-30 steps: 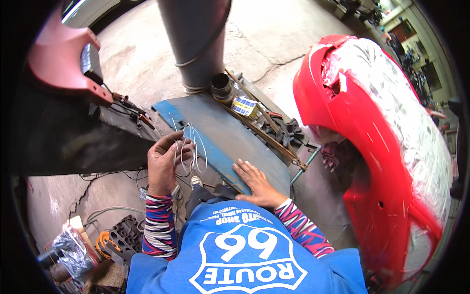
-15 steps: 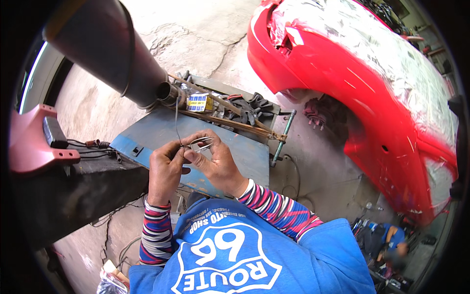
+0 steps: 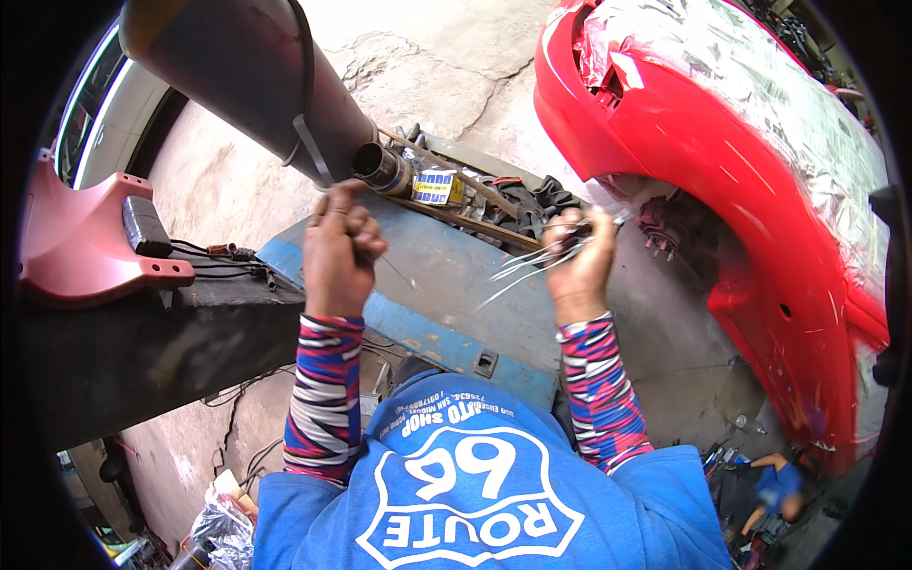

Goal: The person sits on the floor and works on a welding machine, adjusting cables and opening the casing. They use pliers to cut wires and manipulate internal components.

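Note:
My left hand [image 3: 337,252] is closed, raised over the left part of a blue-grey metal panel [image 3: 446,275]. A thin grey strip [image 3: 309,147] sticks up from its fingers, and a fine strand trails below toward the panel. My right hand [image 3: 581,266] is closed around several thin pale wire-like strands [image 3: 518,275], whose loose ends point left over the panel. Motion blurs both the strip and the strands, so their exact kind is unclear. The two hands are well apart, at about the same height.
Beyond the panel a tray holds a short metal pipe [image 3: 382,169], a yellow box [image 3: 439,187] and dark gloves [image 3: 551,199]. A large grey cylinder [image 3: 252,81] leans over the left. A pink metal part [image 3: 81,237] rests left; a red car body [image 3: 655,161] stands right. Another person [image 3: 779,484] is at lower right.
My hands have parted from close together: the left rose slightly, the right went rightward with the strands. The strands, looped before, now hang out loosely. The whole view has shifted a little.

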Tool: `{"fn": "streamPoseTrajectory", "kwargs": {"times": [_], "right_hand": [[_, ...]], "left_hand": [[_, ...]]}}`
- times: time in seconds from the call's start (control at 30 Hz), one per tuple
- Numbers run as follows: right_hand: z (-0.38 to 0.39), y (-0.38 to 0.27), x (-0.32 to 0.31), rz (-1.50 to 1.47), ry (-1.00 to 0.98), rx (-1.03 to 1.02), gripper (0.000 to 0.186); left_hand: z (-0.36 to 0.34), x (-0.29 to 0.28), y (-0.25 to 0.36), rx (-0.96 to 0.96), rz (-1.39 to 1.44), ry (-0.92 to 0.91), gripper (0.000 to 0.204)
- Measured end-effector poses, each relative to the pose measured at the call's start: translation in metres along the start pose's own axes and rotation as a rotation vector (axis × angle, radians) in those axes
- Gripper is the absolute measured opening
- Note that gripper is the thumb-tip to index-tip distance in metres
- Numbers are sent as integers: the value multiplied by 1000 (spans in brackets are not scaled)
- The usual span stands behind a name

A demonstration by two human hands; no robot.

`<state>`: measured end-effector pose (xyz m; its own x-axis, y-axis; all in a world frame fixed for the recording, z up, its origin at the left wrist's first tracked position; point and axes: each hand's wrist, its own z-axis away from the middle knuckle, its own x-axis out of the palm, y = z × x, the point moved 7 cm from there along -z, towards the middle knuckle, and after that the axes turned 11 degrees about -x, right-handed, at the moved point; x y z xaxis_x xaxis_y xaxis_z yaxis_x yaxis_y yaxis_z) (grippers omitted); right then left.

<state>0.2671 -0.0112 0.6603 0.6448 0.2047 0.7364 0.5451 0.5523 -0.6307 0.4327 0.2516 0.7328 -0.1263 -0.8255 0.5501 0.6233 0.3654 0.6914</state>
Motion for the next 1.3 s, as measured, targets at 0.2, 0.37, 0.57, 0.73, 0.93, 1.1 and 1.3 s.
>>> {"fn": "streamPoseTrajectory", "kwargs": {"times": [0.2, 0.37, 0.57, 0.73, 0.93, 1.1, 1.3], "right_hand": [[-47, -5, -111, -205, 436, -4, 24], [-12, 54, -103, -36, 223, 229, 31], [5, 50, -85, 105, 163, 339, 30], [23, 67, -100, 112, 132, 506, 43], [68, 80, -69, 651, 134, 3, 57], [108, 35, -55, 851, -344, -77, 55], [170, -82, -163, 1312, 231, -353, 31]], "left_hand": [[11, -29, 79, 316, 205, 191, 35], [24, 14, 88, 438, -23, 61, 31], [22, 17, 75, 397, -224, -66, 33], [8, -6, 53, 286, -214, -114, 38], [9, -27, 11, 239, -312, -62, 31], [6, -45, -6, 91, -306, -34, 31], [49, -98, -21, 84, -636, 308, 34]]}}
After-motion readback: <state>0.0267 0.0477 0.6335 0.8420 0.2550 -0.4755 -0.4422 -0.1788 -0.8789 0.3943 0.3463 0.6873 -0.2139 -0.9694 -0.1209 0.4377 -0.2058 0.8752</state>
